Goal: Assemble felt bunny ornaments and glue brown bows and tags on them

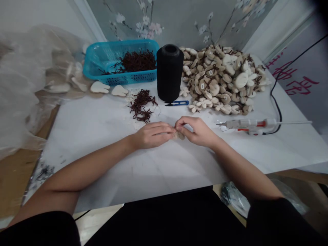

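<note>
Both hands meet at the middle of the white table. My left hand (156, 134) has its fingers together, their tips pinching the edge of a small beige fabric piece (180, 136). On the other side, my right hand (195, 131) grips the same piece between thumb and forefinger. Most of the piece is hidden by the fingers, so its full shape does not show. Just beyond the hands lies a loose heap of dark brown cord bows (140, 106). Blue-handled thread snips (177, 103) rest a little farther back.
A black thread cone (169, 77) stands behind the snips. At the back left is a blue basket (120, 80) with brown bows inside. A large pile of beige padded pieces (217, 80) fills the back right. A glue gun (246, 124) with its cable lies at right.
</note>
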Demonstrator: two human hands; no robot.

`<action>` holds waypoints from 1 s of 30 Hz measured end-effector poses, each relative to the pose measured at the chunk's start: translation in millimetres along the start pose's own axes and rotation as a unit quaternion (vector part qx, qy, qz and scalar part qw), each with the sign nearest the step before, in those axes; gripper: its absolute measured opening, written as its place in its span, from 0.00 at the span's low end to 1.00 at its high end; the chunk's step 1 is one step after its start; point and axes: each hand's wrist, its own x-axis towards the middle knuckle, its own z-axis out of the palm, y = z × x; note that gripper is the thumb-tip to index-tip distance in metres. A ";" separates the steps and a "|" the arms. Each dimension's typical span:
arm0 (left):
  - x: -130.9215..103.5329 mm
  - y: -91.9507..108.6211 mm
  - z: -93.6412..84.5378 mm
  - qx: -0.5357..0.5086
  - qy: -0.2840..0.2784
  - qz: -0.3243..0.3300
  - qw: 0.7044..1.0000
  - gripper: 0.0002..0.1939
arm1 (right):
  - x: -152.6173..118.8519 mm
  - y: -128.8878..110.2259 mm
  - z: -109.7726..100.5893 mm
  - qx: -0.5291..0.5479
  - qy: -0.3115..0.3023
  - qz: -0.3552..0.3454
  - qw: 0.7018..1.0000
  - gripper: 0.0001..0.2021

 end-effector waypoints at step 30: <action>-5.7 -3.8 -1.3 -0.011 0.005 -0.003 1.000 0.08 | -1.9 0.5 4.3 -0.013 0.014 -0.063 0.998 0.05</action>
